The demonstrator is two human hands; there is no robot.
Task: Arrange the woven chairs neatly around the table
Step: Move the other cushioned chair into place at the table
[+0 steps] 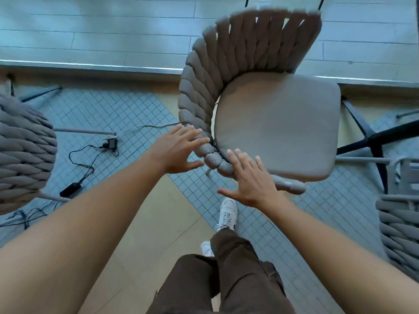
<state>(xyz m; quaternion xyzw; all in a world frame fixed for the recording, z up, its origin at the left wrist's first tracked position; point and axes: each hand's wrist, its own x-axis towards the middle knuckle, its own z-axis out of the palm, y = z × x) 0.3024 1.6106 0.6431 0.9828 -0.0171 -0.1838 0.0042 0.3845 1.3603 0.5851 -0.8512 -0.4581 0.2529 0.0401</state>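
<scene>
A grey woven chair (pixel 204 91) with a flat seat cushion (pixel 278 123) stands in front of me, its curved braided back to the left and far side. My left hand (pixel 179 150) hovers with fingers spread at the near end of the woven rim, at or just above it. Over the rim's near edge beside the cushion, my right hand (pixel 247 180) is spread flat, holding nothing. Whether either hand touches the chair is unclear. A second woven chair (pixel 25 152) is at the left edge, a third (pixel 399 232) at the right edge.
A black power adapter with cables (pixel 90 164) lies on the grid-patterned floor mat on the left. Dark table legs (pixel 371 141) cross at the right behind the chair. A raised ledge (pixel 90 65) runs across the back. My feet stand below the chair.
</scene>
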